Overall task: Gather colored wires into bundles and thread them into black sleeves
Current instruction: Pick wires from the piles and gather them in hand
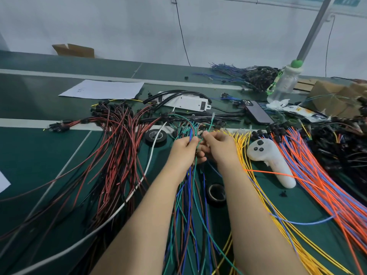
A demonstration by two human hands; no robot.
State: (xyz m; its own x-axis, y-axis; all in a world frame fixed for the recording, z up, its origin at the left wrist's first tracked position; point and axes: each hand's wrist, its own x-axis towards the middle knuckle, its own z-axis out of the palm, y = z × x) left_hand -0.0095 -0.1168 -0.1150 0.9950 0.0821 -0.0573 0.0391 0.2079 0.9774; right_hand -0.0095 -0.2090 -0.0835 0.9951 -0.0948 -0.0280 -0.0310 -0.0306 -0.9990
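- The left hand (pixel 183 148) is closed around a bunch of green, blue and brown wires (pixel 190 205), near the middle of the green bench (pixel 39 155).
- The right hand (pixel 219 146) is right beside the left hand, and the fingers touch. It pinches one green wire (pixel 211 124) that sticks up past the hands.
- The bunch of wires runs from the hands back between both arms to the near edge of the bench.
- A big pile of red and black wires (pixel 117 155) lies to the left of the hands and fans out to the near left corner.
- Yellow wires (pixel 258 187) lie just right of the right arm. Orange and blue wires (pixel 317 175) lie further right.
- A white controller (pixel 272 157) rests between the yellow wires and the orange and blue ones.
- One roll of black tape (pixel 155 137) sits just left of the hands. Another roll (pixel 216 194) sits between the arms, partly under the right arm.
- Behind the hands are a white box (pixel 188 103) and a dark phone (pixel 258 113).
- A sheet of paper (pixel 103 89) lies toward the far left. A clear bottle with a green cap (pixel 284 82) stands at the far right.
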